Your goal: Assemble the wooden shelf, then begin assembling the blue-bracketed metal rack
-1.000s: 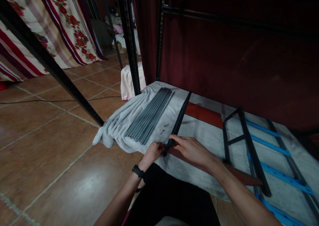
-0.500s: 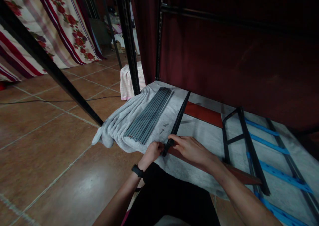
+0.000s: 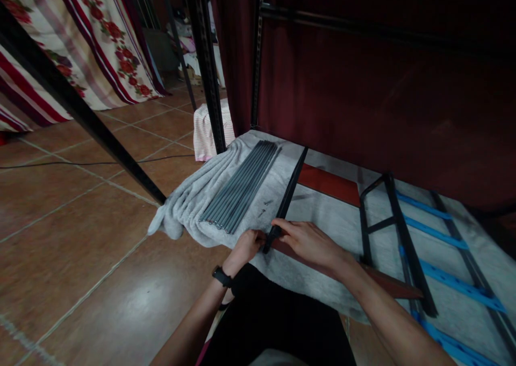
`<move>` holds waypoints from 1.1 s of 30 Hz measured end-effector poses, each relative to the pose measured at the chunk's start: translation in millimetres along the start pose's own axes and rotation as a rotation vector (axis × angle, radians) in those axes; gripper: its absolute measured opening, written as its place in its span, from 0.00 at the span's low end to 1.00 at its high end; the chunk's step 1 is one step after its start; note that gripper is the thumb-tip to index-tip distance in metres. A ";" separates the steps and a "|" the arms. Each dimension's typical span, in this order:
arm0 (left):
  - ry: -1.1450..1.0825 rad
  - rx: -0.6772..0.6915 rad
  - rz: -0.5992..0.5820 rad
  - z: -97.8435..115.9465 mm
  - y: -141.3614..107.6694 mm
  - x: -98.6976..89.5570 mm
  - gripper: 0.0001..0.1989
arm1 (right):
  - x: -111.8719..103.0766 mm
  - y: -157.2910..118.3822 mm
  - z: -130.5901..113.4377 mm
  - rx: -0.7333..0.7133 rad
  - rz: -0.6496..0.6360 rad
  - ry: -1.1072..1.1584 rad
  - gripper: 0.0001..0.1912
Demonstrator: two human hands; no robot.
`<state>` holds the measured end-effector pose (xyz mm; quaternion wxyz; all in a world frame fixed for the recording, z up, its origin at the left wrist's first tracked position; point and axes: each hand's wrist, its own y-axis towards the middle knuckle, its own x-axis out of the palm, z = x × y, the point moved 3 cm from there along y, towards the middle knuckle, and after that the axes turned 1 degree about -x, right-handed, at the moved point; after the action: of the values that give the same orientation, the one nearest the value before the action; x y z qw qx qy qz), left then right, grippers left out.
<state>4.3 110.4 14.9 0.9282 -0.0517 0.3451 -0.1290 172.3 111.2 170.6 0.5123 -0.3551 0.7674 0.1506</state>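
Note:
A black metal bar (image 3: 291,186) lies lengthwise on the grey blanket, with reddish-brown boards meeting its right side at the far and near ends. At its near end, my right hand (image 3: 306,241) is closed, thumb and index finger pressed on the bar. My left hand (image 3: 250,243), a dark watch on its wrist, is pinched closed against the left side of that end. Whatever the left fingertips hold is hidden. A few small screws (image 3: 264,207) rest on the blanket just beyond my hands. Left of them lies a row of grey metal rods (image 3: 242,188).
The grey blanket (image 3: 185,205) bunches at its left edge above the tiled floor (image 3: 100,264). A rust-red board (image 3: 328,184) joins the bar to a black frame (image 3: 407,242). Blue slats (image 3: 437,231) lie farther right. A black post (image 3: 88,119) slants down at left.
Hardly anything differs. Both hands stay at the near end of the black bar, and the view has shifted very slightly.

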 end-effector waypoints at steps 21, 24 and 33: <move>0.245 0.165 0.039 -3.8 -1.6 0.7 0.12 | 1.3 0.6 -0.3 0.002 -0.019 0.023 0.17; 0.208 0.215 0.011 -2.9 -2.0 -1.2 0.12 | -0.1 -0.4 -0.8 -0.008 -0.010 0.031 0.17; 0.259 0.188 -0.004 -1.5 0.5 1.5 0.12 | 1.3 -0.1 -1.0 -0.001 -0.013 0.027 0.15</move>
<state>4.5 110.4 12.8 0.8765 0.0520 0.4481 -0.1682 171.4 110.0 169.9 0.5027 -0.3624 0.7718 0.1427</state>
